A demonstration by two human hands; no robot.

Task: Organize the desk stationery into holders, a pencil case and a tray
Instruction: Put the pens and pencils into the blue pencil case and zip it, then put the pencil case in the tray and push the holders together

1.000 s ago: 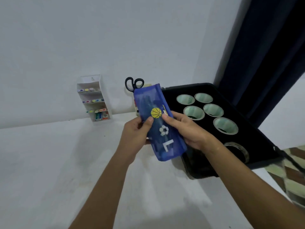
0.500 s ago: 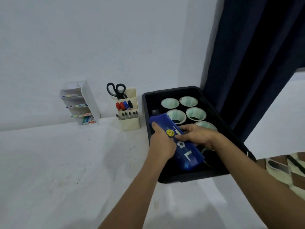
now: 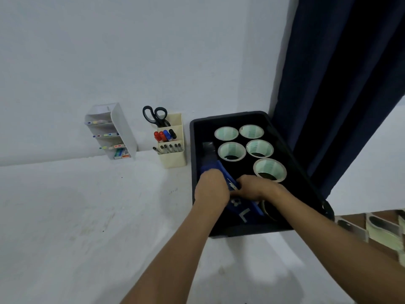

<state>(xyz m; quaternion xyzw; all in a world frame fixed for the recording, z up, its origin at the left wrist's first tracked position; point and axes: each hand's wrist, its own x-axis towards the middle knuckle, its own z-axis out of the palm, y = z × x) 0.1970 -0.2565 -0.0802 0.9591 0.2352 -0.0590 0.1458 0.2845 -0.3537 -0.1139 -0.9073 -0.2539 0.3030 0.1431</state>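
Note:
A blue pencil case point(image 3: 243, 212) with ball prints and a white L lies low inside the black tray point(image 3: 192, 150), along its left side. My left hand point(image 3: 211, 189) grips the case's far half from the left. On the case's middle rests my right hand point(image 3: 255, 187), fingers curled on it. Several tape rolls point(image 3: 231, 151) with pale green cores sit in the tray's far and right part. A cream holder point(image 3: 173, 154) left of the tray carries scissors, markers and pens. Further left, a white tiered holder point(image 3: 120, 132) holds small coloured items.
The white desk point(image 3: 76, 216) runs left and toward me. A white wall stands behind the holders. A dark blue curtain point(image 3: 339, 84) hangs right of the tray. The tray's near right corner overhangs the desk edge, with patterned floor point(image 3: 383, 229) below.
Both hands have carried the pencil case from in front of me, held up, down and right into the black tray. My view has swung right and drawn back.

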